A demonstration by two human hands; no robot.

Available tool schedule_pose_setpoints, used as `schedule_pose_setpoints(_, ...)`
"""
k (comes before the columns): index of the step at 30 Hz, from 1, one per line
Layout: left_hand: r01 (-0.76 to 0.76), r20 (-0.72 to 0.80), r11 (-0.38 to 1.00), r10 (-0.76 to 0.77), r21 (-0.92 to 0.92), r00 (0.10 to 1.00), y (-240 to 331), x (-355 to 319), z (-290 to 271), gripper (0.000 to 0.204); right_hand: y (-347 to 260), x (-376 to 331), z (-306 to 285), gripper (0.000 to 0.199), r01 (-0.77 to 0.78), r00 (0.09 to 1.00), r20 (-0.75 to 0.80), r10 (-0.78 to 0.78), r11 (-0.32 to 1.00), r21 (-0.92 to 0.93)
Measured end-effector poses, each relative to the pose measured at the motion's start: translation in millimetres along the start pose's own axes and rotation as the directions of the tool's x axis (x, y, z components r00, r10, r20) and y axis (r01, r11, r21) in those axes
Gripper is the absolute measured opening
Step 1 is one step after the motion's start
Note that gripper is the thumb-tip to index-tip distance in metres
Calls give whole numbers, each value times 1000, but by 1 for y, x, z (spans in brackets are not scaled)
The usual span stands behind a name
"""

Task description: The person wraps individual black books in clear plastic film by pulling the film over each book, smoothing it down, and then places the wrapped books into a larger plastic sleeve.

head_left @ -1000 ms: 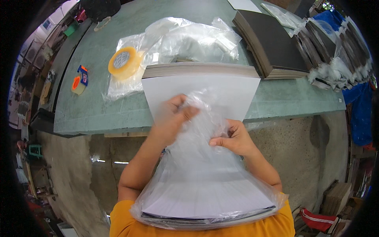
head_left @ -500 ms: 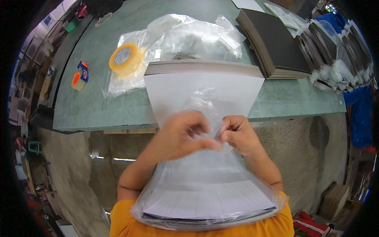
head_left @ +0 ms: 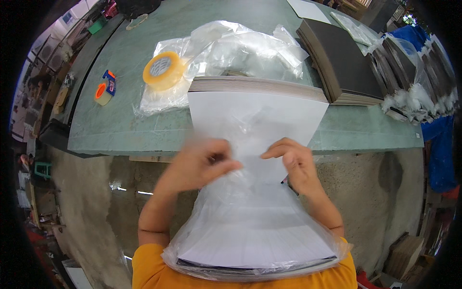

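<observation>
Against my body leans a wide stack of white sheets (head_left: 255,243) inside a clear plastic bag (head_left: 245,192), with a dark layer along its lower edge. The bag's gathered plastic lies near my left thumb. My left hand (head_left: 197,164) is partly blurred, its curled fingers and thumb apart with nothing visible between them. Across a gap, my right hand (head_left: 293,164) has a bent index finger pointing left and shows nothing in its loosely parted fingers. Behind both hands, a stack of boards with a white face (head_left: 293,115) rests at the table's near edge.
The green table (head_left: 125,125) bears a large tape roll (head_left: 163,71) on clear plastic bags (head_left: 240,43). Left of these lies a small tape dispenser (head_left: 106,88). At right sit a stack of dark boards (head_left: 341,58) and bagged bundles (head_left: 409,82).
My hands have drawn apart; the left moved left and down, and the right thumb and index finger have parted from the plastic. The gathered plastic between them has shifted left and lower.
</observation>
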State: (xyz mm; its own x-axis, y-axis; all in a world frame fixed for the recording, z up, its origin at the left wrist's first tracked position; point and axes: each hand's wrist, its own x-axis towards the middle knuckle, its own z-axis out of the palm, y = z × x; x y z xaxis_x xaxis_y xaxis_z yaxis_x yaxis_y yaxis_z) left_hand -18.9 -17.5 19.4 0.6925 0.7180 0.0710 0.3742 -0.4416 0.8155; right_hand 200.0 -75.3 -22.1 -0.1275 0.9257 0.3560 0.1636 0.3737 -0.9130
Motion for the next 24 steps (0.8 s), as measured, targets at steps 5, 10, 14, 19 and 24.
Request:
schedule_pose_setpoints(5, 91, 76, 977, -78, -191, 994, 8, 14, 29, 27, -9, 7, 1, 29, -223, 952, 212, 219, 975, -8)
schedule_pose_setpoints(10, -12, 56, 986, 21, -168, 998, 0, 15, 36, 31, -17, 7, 0, 20, -477, 879, 209, 429, 783, 398)
schedule_pose_setpoints(14, -73, 48, 991, 79, -116, 996, 0, 15, 42, 38, -9, 3, 3, 16, -400, 911, 153, 382, 910, 108)
schedule_pose_setpoints(19, 70, 33, 985, -66, -159, 997, 1, 13, 35, 32, -9, -2, -4, 14, -357, 927, 52, 371, 918, -173)
schedule_pose_setpoints(24, 146, 46, 967, -139, -210, 989, -3, 13, 30, 20, 1, -18, -24, 13, -535, 828, 125, 547, 837, -113)
